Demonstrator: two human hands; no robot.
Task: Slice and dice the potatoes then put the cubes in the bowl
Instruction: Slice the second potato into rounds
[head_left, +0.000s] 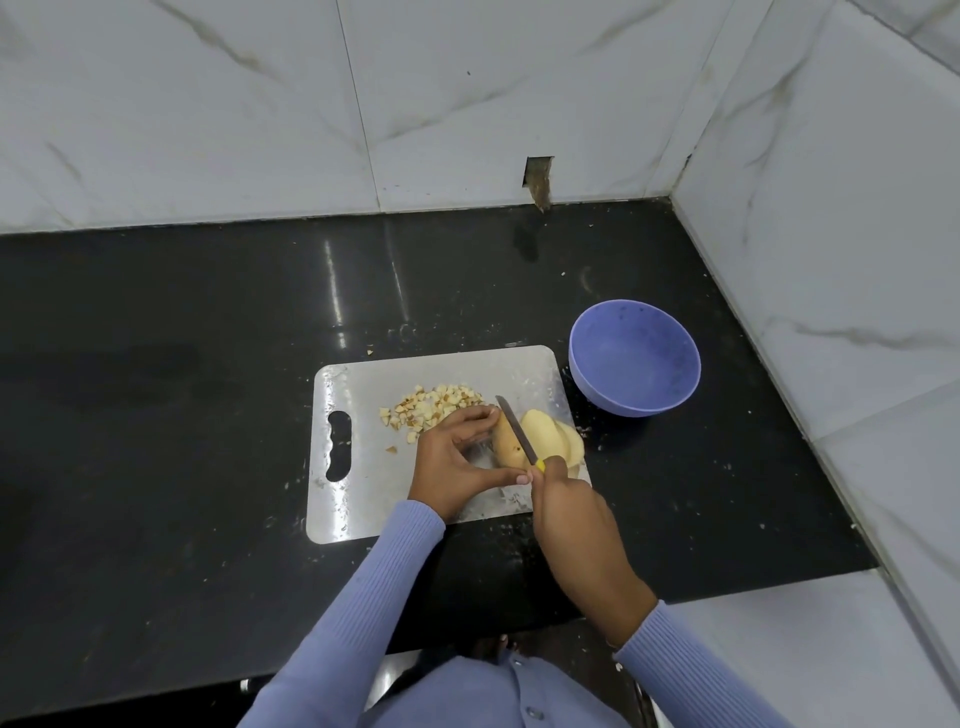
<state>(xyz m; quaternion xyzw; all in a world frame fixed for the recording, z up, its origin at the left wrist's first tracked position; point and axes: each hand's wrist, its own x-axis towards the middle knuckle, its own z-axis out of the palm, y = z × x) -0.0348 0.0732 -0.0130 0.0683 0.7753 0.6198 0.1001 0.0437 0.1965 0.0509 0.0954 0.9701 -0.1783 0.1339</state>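
Fingers of the left hand (451, 467) curl round the potato (506, 440) at the cutting board's (363, 374) four o'clock; the right hand (569, 506) grips the knife (515, 428), its blade across the potato. I'd tuck those fingertips back and slice evenly. Cubes (434, 404) wait at eleven o'clock; the bowl (635, 358) at two o'clock looks empty.

No legible text or labels anywhere.

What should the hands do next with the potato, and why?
Probably push the knife down for another slice. The right hand grips its handle, the blade rests on the potato, and the left hand steadies the uncut part. Slices already lie to the right, and the bowl holds no cubes yet.
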